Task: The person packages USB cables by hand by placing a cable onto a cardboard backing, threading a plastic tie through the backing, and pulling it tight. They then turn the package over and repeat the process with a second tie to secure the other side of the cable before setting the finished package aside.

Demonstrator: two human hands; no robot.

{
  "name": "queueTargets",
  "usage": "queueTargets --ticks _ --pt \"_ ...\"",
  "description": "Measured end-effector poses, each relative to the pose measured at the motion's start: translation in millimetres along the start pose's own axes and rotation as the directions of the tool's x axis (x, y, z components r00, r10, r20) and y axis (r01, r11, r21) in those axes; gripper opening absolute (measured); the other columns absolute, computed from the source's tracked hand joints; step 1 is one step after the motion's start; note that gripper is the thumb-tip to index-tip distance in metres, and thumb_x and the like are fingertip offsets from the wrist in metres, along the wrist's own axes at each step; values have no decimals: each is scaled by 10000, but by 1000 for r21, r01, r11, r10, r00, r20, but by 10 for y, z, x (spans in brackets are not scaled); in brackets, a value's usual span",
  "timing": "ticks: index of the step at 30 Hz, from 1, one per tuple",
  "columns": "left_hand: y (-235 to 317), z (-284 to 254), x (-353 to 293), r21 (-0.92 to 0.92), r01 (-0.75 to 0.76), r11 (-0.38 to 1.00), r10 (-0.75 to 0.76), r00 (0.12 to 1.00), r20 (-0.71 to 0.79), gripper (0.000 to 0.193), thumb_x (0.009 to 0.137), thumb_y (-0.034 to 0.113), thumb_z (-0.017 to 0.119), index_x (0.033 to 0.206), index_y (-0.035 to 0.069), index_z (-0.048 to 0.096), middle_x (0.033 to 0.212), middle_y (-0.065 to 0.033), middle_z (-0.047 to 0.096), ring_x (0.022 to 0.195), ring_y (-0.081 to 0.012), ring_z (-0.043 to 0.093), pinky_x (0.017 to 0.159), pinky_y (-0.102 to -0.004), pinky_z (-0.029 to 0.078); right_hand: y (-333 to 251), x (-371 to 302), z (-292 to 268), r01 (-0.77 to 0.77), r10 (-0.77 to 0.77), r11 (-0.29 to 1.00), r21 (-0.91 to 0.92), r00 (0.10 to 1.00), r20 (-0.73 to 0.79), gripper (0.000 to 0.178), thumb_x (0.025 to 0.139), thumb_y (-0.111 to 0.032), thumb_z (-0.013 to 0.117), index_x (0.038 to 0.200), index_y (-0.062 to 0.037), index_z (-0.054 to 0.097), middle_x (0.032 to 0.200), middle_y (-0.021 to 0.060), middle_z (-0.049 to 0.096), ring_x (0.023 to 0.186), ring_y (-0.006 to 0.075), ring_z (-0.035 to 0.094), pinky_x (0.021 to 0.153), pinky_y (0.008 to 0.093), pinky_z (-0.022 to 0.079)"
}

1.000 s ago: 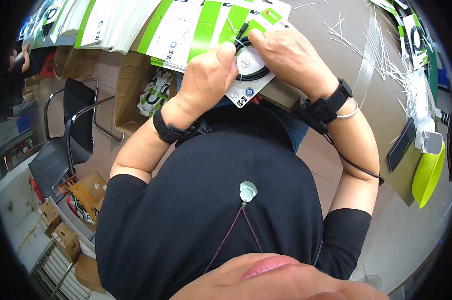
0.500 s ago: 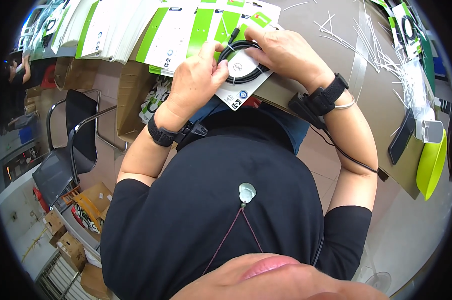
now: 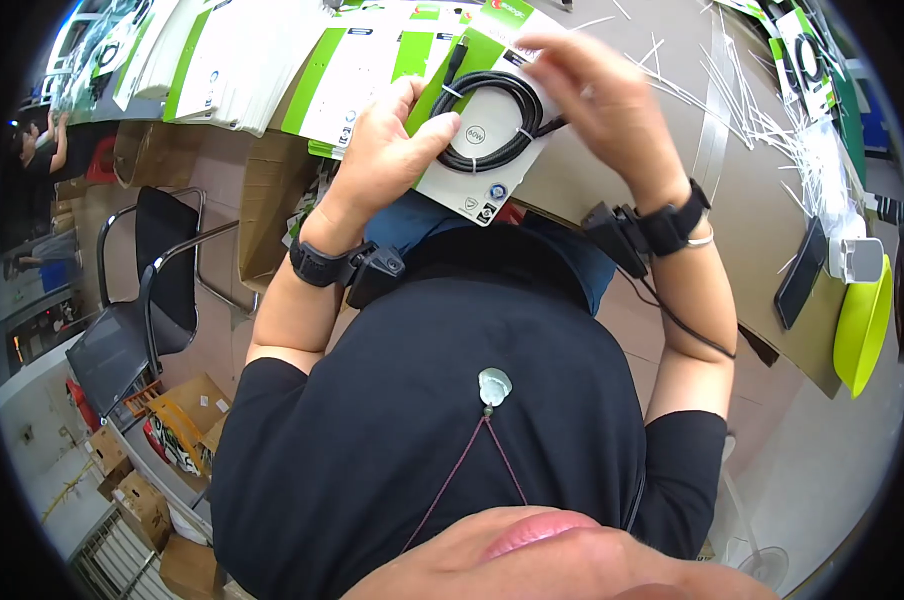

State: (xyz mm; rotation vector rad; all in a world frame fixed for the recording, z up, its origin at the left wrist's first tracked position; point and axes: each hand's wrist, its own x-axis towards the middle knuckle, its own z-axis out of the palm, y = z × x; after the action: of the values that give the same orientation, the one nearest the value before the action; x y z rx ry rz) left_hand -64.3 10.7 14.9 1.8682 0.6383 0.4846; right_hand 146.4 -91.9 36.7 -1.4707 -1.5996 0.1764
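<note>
A coiled black cable [image 3: 529,100] lies on a white and green backing card [image 3: 452,190], held on it by several white ties. One connector points up at the card's upper left, and the other end sticks out to the right. My left hand [image 3: 387,148] grips the card's left edge, thumb on the front beside the coil and fingers mostly behind it. Just right of the card, my right hand [image 3: 617,115] is raised with its fingers stretched out and somewhat blurred. I see nothing in it.
More green and white cards [image 3: 347,75] are spread behind on the table, beside a thick stack [image 3: 237,70] at left. Loose white ties [image 3: 747,110] lie at right, near a dark phone [image 3: 801,273] and a yellow-green tray [image 3: 862,330]. A black chair [image 3: 162,270] stands left.
My right hand has let go of the coil and moved right, off the card. More of the card and the cable's right end now show. My left hand has shifted slightly left, still holding.
</note>
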Motion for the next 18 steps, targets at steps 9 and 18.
queueTargets --ticks 9,18 --pt "167 181 10 -597 -56 801 39 998 -42 400 926 97 569 1263 -54 416 1150 -90 568 1008 -109 549 876 -254 467 -499 -179 325 1 -96 886 -464 979 -181 713 677 -317 805 1256 -13 519 1146 133 615 1137 275 564 1041 438 349" --pt "78 237 -13 -593 -93 800 74 996 -55 428 913 76 586 1277 -45 398 1153 -101 563 1029 -131 550 888 -269 476 -334 -241 350 130 -191 901 -413 975 -110 862 638 -360 825 1317 5 439 1263 133 554 1226 285 502 1125 460 217"
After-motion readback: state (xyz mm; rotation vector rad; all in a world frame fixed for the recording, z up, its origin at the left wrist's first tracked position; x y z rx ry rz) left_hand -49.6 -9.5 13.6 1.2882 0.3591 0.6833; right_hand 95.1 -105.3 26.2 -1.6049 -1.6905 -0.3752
